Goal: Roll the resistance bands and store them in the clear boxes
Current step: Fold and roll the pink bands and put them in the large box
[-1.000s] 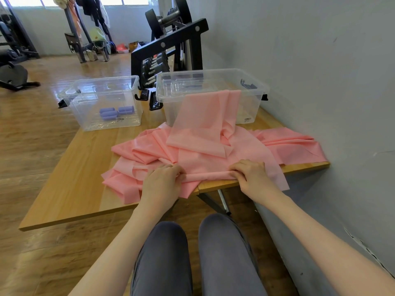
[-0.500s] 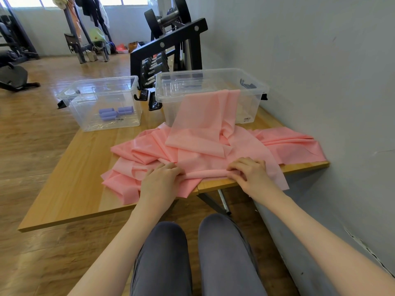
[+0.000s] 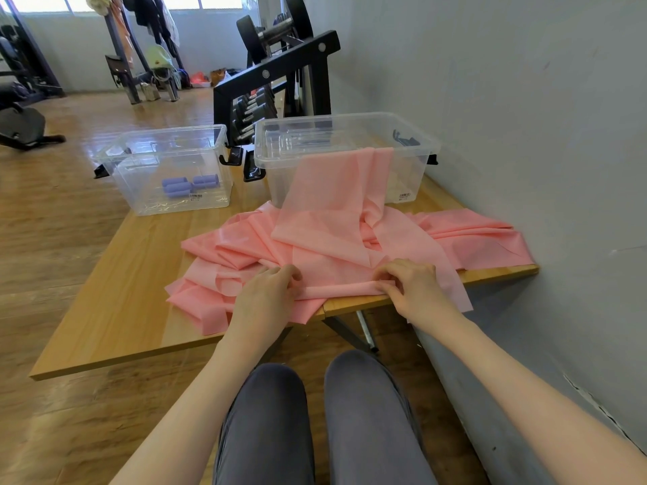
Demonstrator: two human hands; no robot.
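Note:
A heap of pink resistance bands lies across the wooden table. One pink band runs from the front edge up over the rim of the right clear box. Its near end is turned into a thin roll along the table edge. My left hand pinches the roll's left end and my right hand pinches its right end. The left clear box holds rolled purple bands.
A grey wall runs close along the table's right side. Behind the boxes stands a black dumbbell rack. My knees sit below the table's front edge. Gym equipment stands far back on the wooden floor.
Both hands have stayed at the near edge of the pink band, and their fingers have turned the rolled edge slightly further. The heap and both boxes have not moved.

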